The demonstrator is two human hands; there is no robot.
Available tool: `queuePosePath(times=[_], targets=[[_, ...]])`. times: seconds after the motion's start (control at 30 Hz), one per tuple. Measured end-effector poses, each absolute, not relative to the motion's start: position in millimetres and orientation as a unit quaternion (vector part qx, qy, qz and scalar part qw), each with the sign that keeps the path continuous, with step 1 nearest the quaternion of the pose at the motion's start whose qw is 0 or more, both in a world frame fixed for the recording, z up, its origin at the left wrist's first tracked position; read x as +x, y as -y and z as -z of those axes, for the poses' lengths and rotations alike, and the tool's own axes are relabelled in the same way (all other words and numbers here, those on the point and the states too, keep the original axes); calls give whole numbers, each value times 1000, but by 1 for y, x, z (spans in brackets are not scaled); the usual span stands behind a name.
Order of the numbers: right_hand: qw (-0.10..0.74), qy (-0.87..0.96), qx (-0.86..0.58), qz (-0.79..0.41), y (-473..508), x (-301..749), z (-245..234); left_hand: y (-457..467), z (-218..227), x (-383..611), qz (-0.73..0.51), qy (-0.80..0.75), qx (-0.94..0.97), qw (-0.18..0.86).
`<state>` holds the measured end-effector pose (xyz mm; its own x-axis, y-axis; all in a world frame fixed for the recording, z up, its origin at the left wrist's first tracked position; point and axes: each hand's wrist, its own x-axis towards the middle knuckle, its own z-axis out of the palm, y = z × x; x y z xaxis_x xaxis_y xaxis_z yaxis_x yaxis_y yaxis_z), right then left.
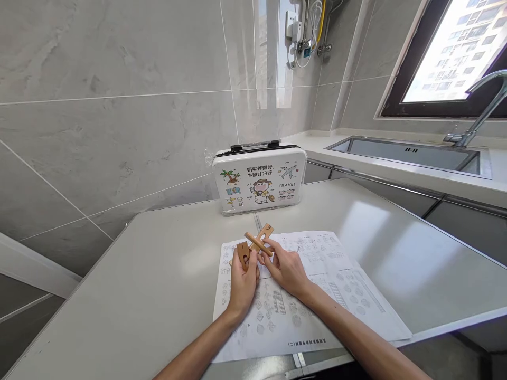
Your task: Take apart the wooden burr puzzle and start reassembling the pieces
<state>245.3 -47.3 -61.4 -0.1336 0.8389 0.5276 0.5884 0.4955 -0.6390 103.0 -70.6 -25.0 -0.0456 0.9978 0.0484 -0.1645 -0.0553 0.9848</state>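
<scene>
Over the printed instruction sheet [317, 327], my left hand [241, 285] is closed around a notched brown wooden puzzle piece [242, 252] with a small mark on it. My right hand [285, 268] pinches a thin wooden stick [255, 241] between thumb and fingers. Behind the stick, crossing it at an angle, is a lighter wooden puzzle piece [268, 230] with a dark mark near its upper end. The fingertips of both hands nearly meet, and they hide where the pieces touch each other.
A white case [237, 184] with cartoon prints and a black handle stands at the table's back, against the grey tiled wall. The sheet lies on the pale table [158, 285]. A sink [415, 150] with a faucet [481, 105] is at right, below a window.
</scene>
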Motion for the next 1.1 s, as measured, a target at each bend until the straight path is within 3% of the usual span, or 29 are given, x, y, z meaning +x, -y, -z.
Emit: queuePosePath(times=[0.57,1.1], targets=[[468,714,-509,-108,49,237,63,71,30,105,-574,-482,478,458],[516,714,-462,-103,45,244,58,69,26,103,-550,-467,490,488]])
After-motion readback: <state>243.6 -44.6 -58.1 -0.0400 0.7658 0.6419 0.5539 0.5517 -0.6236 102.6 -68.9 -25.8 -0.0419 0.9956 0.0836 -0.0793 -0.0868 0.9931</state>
